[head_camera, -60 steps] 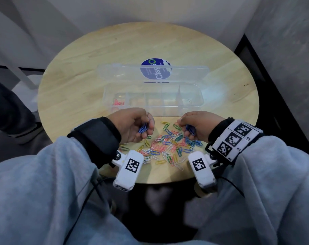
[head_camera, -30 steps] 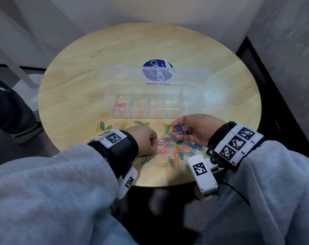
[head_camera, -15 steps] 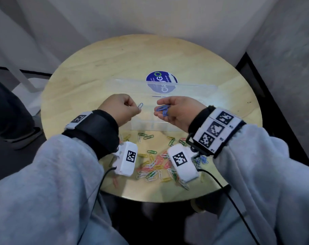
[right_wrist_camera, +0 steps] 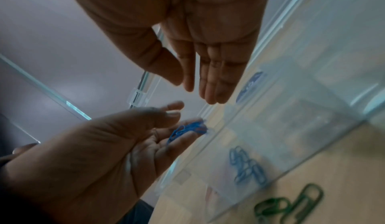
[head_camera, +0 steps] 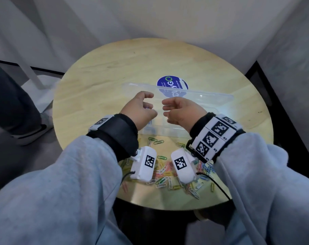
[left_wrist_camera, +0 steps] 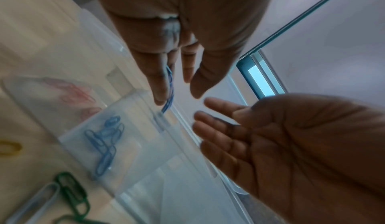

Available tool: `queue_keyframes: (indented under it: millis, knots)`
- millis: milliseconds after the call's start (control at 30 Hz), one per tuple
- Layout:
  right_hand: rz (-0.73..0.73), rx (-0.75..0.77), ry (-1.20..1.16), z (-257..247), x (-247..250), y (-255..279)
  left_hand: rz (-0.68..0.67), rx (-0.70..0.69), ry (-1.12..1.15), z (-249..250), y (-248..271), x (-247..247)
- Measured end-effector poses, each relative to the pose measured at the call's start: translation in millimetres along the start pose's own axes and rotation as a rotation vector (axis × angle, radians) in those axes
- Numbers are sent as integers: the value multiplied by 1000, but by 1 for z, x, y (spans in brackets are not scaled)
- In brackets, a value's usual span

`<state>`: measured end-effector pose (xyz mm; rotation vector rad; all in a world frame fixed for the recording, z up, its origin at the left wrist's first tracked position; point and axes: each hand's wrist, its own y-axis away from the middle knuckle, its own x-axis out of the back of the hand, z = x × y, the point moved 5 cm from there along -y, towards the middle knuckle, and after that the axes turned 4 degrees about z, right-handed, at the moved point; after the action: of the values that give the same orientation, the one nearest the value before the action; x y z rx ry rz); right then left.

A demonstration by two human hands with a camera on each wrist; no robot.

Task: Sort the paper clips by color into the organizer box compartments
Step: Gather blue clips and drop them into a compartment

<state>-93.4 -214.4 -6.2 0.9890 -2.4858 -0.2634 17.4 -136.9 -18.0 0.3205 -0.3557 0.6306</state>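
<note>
Both hands hover over the clear organizer box [head_camera: 168,132], palms turned toward each other. My left hand [head_camera: 148,101] has its fingers relaxed and a few blue paper clips [right_wrist_camera: 187,128] lie across the fingers, thumb apart from them. My right hand [head_camera: 166,108] is spread flat and holds nothing. Below them one compartment holds blue clips [left_wrist_camera: 104,143]. The end compartment to its left holds red clips [left_wrist_camera: 73,92]. The mixed pile of clips [head_camera: 168,175] lies near the table's front edge, partly hidden by my wrists.
The box's lid [head_camera: 212,98] lies open behind it, over a blue sticker [head_camera: 171,84]. Loose green clips [head_camera: 155,140] lie just in front of the box. The round wooden table [head_camera: 97,85] stands in a wall corner. Another person's leg and shoe [head_camera: 26,129] are at the left.
Both hands rose from the pile to the box carrying blue clips. The right hand has since opened and its clips are gone from its fingers.
</note>
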Motion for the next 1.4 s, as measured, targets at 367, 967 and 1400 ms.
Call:
queue_keyframes:
  millis: [367, 967, 1400]
  knots:
    - [-35, 170, 533, 14, 6, 34, -123, -4, 271, 3, 10, 9]
    - [-315, 230, 1291, 40, -57, 14, -63, 257, -843, -52, 28, 79]
    - [-344, 143, 1286, 47, -48, 16, -168, 235, -839, -71, 21, 48]
